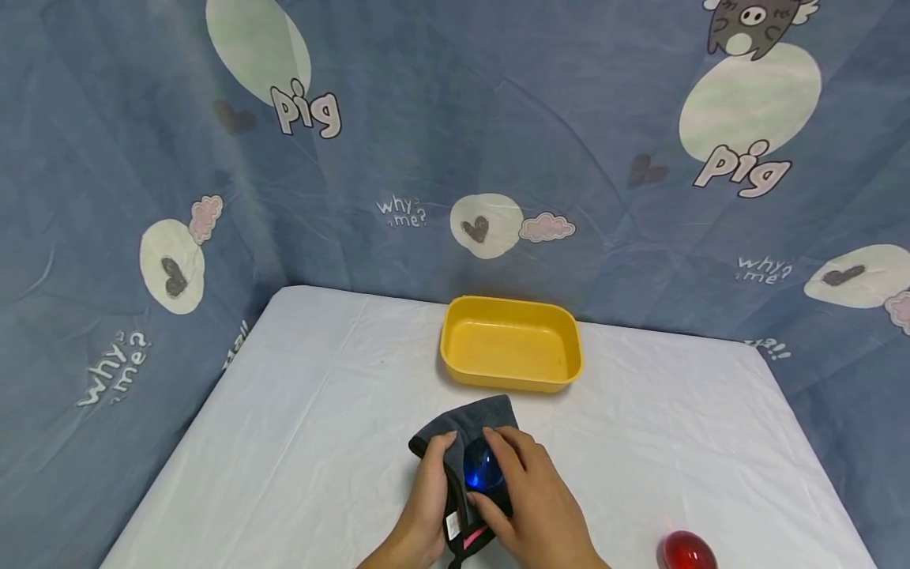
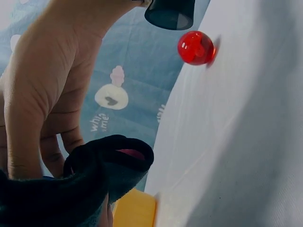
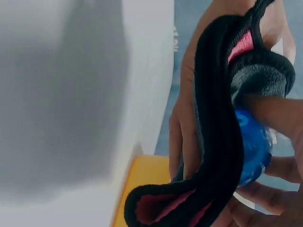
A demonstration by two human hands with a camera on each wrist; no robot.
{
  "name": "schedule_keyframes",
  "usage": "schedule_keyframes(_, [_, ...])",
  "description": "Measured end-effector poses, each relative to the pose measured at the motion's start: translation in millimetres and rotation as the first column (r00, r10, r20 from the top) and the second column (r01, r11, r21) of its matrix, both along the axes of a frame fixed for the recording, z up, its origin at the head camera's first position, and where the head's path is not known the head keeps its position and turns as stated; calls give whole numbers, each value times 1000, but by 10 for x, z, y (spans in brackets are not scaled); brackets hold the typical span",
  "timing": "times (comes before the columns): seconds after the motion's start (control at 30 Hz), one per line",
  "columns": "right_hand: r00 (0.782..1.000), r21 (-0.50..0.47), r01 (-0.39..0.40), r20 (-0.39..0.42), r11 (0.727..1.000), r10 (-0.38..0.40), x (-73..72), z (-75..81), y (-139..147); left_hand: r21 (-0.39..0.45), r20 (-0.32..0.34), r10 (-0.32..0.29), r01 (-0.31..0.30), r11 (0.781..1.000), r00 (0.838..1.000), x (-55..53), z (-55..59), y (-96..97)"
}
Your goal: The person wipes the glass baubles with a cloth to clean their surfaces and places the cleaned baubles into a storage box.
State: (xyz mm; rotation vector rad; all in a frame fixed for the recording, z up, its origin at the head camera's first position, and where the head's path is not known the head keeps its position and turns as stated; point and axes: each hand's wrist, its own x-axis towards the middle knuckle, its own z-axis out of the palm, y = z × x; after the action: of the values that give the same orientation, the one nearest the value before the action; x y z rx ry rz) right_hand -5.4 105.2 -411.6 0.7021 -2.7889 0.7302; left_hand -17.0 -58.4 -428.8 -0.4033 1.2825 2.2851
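Observation:
In the head view my left hand point(image 1: 424, 506) grips a dark grey cloth point(image 1: 490, 411) with black edging and a pink underside. A shiny blue ball point(image 1: 481, 466) lies against the cloth. My right hand point(image 1: 536, 494) holds that ball between thumb and fingers. The right wrist view shows the blue ball point(image 3: 255, 146) pressed to the cloth point(image 3: 220, 109), with the left fingers behind the fabric. In the left wrist view the cloth point(image 2: 109, 165) hides most of the ball. Both hands are above the white table.
A yellow basin point(image 1: 512, 379) stands at the back middle of the white-covered table point(image 1: 320, 419). A red ball point(image 1: 687, 551) rests near the front right edge. Blue patterned fabric point(image 1: 398, 158) hangs behind and at the sides.

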Motion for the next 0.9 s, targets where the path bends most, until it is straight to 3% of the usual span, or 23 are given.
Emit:
schedule_keyframes(0.13, [998, 42, -33, -56, 999, 35, 15, 5, -16, -3, 9, -7, 7, 1000, 1000, 11, 18, -15])
schedule_keyframes(0.37, [998, 5, -2, -55, 1000, 3, 24, -6, -36, -4, 20, -11, 11, 1000, 1000, 23, 10, -3])
schedule_keyframes(0.63, [987, -49, 158, -16, 986, -159, 10, -36, -62, -9, 66, -1, 1, 1000, 998, 34, -31, 50])
schedule_keyframes(0.9, [965, 27, 258, 38, 966, -259, -41, -57, -99, -30, 70, 7, -5, 1000, 998, 26, -61, 42])
